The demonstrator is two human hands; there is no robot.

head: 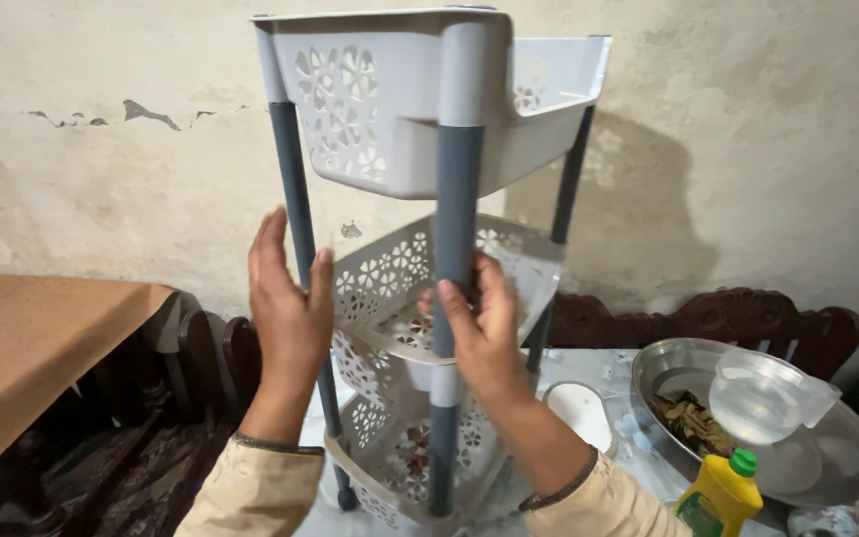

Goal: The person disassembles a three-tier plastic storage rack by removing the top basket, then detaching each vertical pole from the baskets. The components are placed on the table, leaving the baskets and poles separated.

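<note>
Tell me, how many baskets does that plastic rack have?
3: the top basket above the hands, the middle basket between the left hand and right hand, the bottom basket by the wrists.

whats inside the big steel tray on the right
Inside the steel tray lie dried brown leaves and a clear plastic bowl resting tilted. The yellow bottle covers part of the tray's near edge, and whatever sits under the bowl is hidden.
</note>
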